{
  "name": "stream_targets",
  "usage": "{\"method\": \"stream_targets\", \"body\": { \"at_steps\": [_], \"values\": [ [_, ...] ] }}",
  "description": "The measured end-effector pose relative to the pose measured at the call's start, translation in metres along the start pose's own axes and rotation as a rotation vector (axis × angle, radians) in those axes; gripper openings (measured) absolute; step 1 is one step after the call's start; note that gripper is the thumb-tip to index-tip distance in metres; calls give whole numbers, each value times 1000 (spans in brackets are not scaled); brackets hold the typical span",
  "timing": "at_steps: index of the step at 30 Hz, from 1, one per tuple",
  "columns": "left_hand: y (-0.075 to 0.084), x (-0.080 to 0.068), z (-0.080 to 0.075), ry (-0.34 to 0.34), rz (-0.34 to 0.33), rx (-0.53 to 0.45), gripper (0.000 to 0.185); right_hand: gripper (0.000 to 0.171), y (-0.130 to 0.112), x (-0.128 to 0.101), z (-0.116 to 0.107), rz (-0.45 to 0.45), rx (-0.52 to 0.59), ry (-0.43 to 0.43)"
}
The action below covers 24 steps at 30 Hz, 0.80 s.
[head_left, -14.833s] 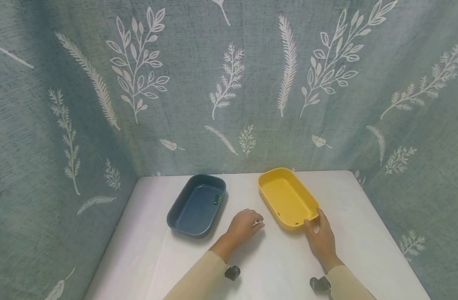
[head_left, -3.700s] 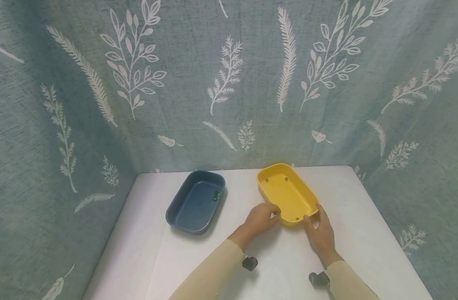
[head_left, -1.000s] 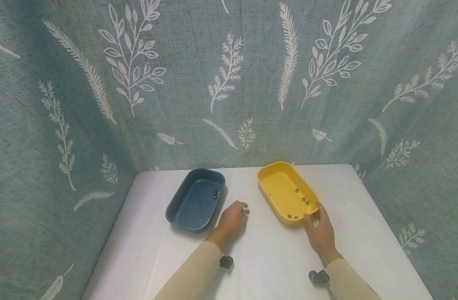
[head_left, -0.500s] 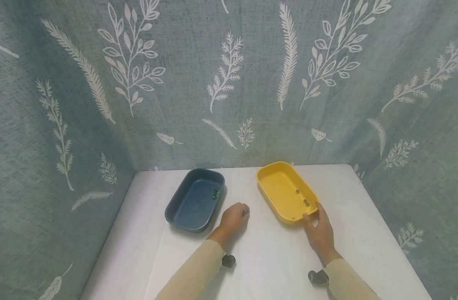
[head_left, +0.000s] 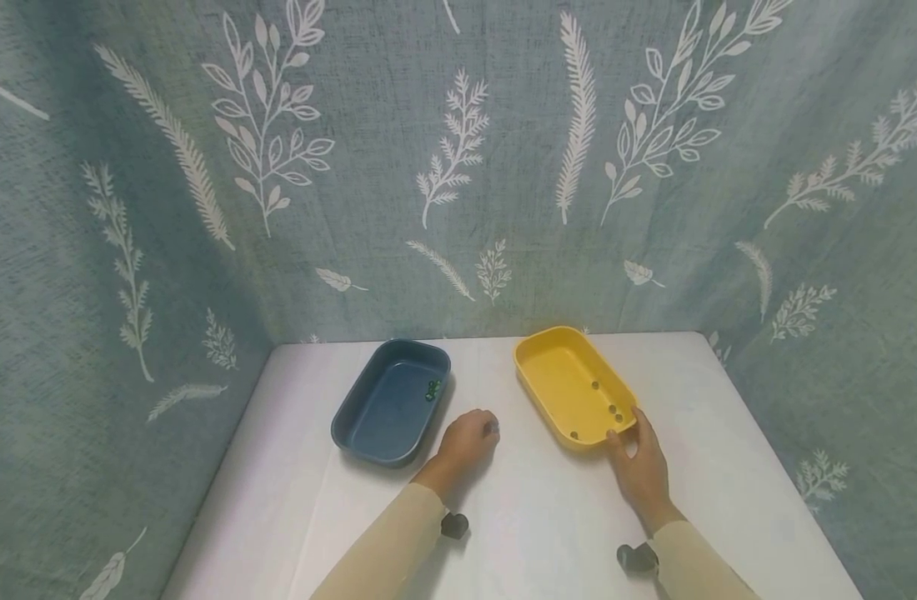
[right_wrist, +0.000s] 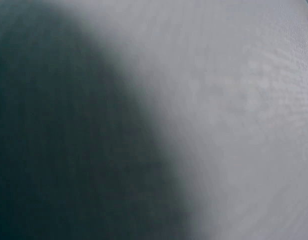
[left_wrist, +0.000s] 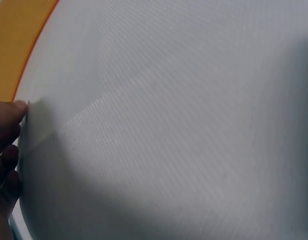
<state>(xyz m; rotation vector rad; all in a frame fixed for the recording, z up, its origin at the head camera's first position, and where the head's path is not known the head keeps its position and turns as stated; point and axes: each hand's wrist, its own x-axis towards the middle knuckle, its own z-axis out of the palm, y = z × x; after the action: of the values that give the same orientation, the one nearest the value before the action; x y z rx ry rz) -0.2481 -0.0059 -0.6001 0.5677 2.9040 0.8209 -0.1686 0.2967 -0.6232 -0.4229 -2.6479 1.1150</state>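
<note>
My right hand (head_left: 642,467) grips the near right corner of a yellow tray (head_left: 571,379), thumb and fingers at its rim. Several small round marble-like pieces (head_left: 612,409) lie in this tray, mostly toward its near right end. My left hand (head_left: 469,437) is over the white table between the two trays, fingers curled. A tiny bluish-grey spot shows among its fingers, too small to identify. In the left wrist view the left hand's curled fingers (left_wrist: 9,155) show at the left edge, beside the yellow tray (left_wrist: 19,45).
A dark blue tray (head_left: 391,408) stands to the left, with a small cluster of green pieces (head_left: 433,390) by its right wall. A leaf-patterned curtain (head_left: 458,167) encloses the table (head_left: 518,533) at the back and sides. The right wrist view holds mostly white cloth and dark blur.
Since 3.7 s ago my left hand has drawn back left from the yellow tray's edge. Its fingers have curled tighter in the last second. Pieces in the yellow tray have shifted; the right hand stays put.
</note>
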Motion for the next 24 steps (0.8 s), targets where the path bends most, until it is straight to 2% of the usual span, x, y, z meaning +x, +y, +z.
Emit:
{"method": "stream_targets", "body": {
  "at_steps": [10, 16, 24],
  "values": [
    [2, -2, -8, -3, -6, -68, 14, 72, -1, -3, -1, -38, 26, 20],
    [6, 1, -14, -14, -40, -97, 14, 73, -4, -3, -1, -14, 9, 2],
    [9, 4, -22, -1, 38, -54, 13, 72, -7, -3, -2, -6, 2, 2]
  ]
}}
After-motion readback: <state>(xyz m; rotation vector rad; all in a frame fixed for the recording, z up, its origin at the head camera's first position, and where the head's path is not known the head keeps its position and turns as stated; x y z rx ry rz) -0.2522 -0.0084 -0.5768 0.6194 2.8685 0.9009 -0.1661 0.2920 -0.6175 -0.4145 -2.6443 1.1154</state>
